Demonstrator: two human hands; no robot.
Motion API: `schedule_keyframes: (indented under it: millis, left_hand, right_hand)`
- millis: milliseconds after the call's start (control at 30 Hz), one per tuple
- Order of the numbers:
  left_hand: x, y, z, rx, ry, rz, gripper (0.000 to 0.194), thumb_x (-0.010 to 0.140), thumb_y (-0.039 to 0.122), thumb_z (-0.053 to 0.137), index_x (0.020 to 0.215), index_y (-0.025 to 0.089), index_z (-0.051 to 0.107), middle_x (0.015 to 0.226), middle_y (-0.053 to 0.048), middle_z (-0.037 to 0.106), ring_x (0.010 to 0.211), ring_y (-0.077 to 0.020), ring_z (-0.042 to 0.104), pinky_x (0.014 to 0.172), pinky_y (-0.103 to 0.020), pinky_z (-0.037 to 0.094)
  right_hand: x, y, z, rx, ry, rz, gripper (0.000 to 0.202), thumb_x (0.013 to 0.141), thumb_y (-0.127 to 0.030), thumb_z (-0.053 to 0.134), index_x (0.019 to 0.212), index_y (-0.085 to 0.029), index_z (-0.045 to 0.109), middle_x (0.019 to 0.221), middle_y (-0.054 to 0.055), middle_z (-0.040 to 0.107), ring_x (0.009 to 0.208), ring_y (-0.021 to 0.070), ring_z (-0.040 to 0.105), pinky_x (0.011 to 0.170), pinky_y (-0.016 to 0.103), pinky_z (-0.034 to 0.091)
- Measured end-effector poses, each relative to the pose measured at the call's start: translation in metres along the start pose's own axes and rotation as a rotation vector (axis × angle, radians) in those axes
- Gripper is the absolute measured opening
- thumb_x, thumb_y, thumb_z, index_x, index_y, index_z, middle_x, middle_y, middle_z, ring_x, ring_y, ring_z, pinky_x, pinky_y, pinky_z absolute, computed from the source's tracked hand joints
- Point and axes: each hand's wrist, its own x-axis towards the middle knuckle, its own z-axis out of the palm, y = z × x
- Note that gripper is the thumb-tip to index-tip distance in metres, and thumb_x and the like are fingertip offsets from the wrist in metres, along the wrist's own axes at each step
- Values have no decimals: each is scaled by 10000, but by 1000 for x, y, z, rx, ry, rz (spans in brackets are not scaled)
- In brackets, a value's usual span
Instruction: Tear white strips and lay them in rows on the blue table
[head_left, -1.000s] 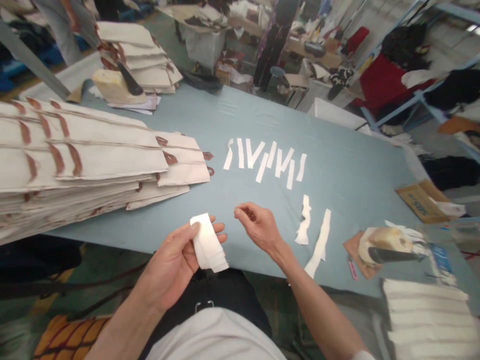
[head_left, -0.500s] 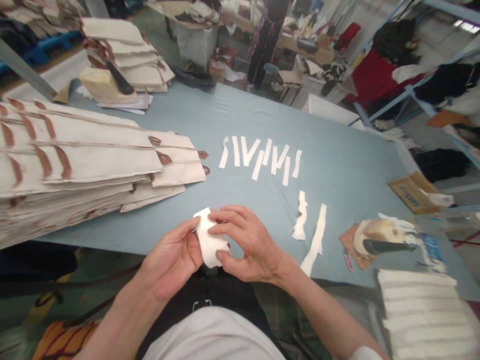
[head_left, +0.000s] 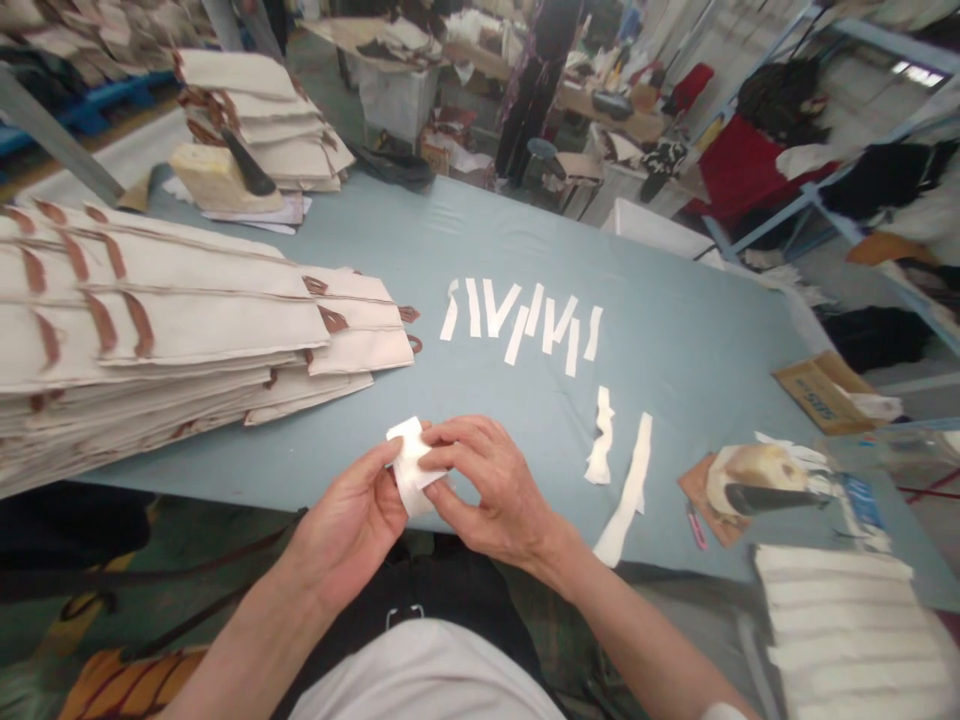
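Observation:
Both hands meet at a small bundle of white strips (head_left: 409, 462) just over the table's near edge. My left hand (head_left: 358, 512) cups it from the left, thumb pressed on its upper side. The fingertips of my right hand (head_left: 491, 490) pinch a flap at the bundle's right side, thumb underneath. The palm of the right hand is hidden. Beyond the hands, several short white strips (head_left: 493, 308) lie in a loose row on the blue-green table (head_left: 517, 430). A wavy white strip (head_left: 602, 440) and a longer white strip (head_left: 634, 485) lie to the right.
Stacked cream fabric pieces with brown loops (head_left: 187, 300) cover the table's left. Behind them sits a yellowish block with a dark handle (head_left: 217, 175). At right are a similar block (head_left: 757, 480), a pink cutter (head_left: 697, 527), a cardboard box (head_left: 825, 390) and stacked white fabric (head_left: 832, 630).
The right fingers have lifted and folded the lower right part of the white bundle upward, so a flap now shows under them. The left hand keeps its hold. The view has shifted slightly.

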Motion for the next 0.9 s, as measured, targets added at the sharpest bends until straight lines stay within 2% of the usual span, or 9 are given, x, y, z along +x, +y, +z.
schedule_keyframes:
  millis: [67, 133, 233, 333, 400, 567, 667, 800, 900]
  left_hand:
    - [1, -3, -3, 46, -17, 3, 328, 1029, 34, 434, 1049, 54, 761, 933, -106, 822, 720, -135, 752, 672, -225, 639]
    - [3, -8, -8, 121, -66, 23, 283, 1017, 77, 493, 1034, 62, 774, 898, -102, 825, 691, -147, 742, 657, -229, 629]
    - [8, -14, -19, 240, -161, 90, 206, 943, 265, 702, 1017, 96, 794, 871, -85, 828, 707, -171, 742, 640, -216, 601]
    - [12, -19, -28, 393, -235, 122, 525, 793, 605, 812, 1003, 124, 797, 886, -90, 829, 744, -207, 742, 668, -244, 590]
    - [13, -20, -32, 524, -245, 155, 648, 733, 729, 791, 980, 131, 793, 888, -94, 824, 731, -204, 723, 682, -256, 576]
    - [14, -27, -35, 814, -198, 248, 679, 707, 773, 779, 958, 143, 762, 827, -63, 790, 665, -160, 647, 649, -241, 516]
    - [15, -36, -39, 937, -287, 211, 683, 799, 793, 670, 1037, 157, 738, 747, -32, 738, 610, -148, 592, 582, -238, 462]
    - [17, -50, -42, 1075, -413, 120, 660, 840, 807, 599, 776, 157, 693, 601, 1, 615, 537, -116, 503, 525, -223, 385]
    - [17, -60, -37, 1046, -405, 101, 649, 803, 817, 638, 791, 169, 673, 635, 1, 641, 526, -108, 501, 508, -215, 371]
  right_hand:
    - [-1, 1, 2, 36, 38, 38, 80, 943, -202, 610, 928, -230, 684, 1104, 91, 768, 1058, 223, 685, 975, 416, 492]
    - [-2, 2, 5, 112, 84, 107, 124, 967, -217, 602, 864, -224, 669, 1044, 83, 776, 1018, 211, 699, 954, 397, 501]
    - [-4, 4, 8, 255, 115, 308, 167, 979, -264, 591, 838, -217, 667, 926, 59, 773, 937, 206, 711, 904, 370, 521]
    - [-5, 9, 9, 350, 117, 531, 194, 960, -340, 600, 848, -204, 681, 807, 28, 748, 808, 194, 696, 824, 339, 534]
    - [-5, 14, 9, 419, 135, 607, 239, 941, -399, 612, 827, -198, 673, 767, 11, 726, 740, 173, 668, 767, 308, 530]
    - [0, 29, 3, 520, 245, 679, 317, 893, -501, 635, 794, -200, 646, 686, -8, 662, 626, 137, 582, 626, 261, 488]
    - [5, 45, -10, 528, 297, 698, 321, 874, -515, 625, 801, -202, 627, 681, -5, 648, 623, 137, 591, 605, 256, 508]
    - [15, 77, -39, 414, 303, 717, 335, 861, -538, 566, 814, -209, 600, 696, 2, 651, 623, 140, 617, 588, 259, 553]
    - [19, 104, -68, 314, 322, 730, 299, 856, -506, 553, 825, -210, 593, 674, 0, 651, 609, 144, 629, 551, 249, 550]
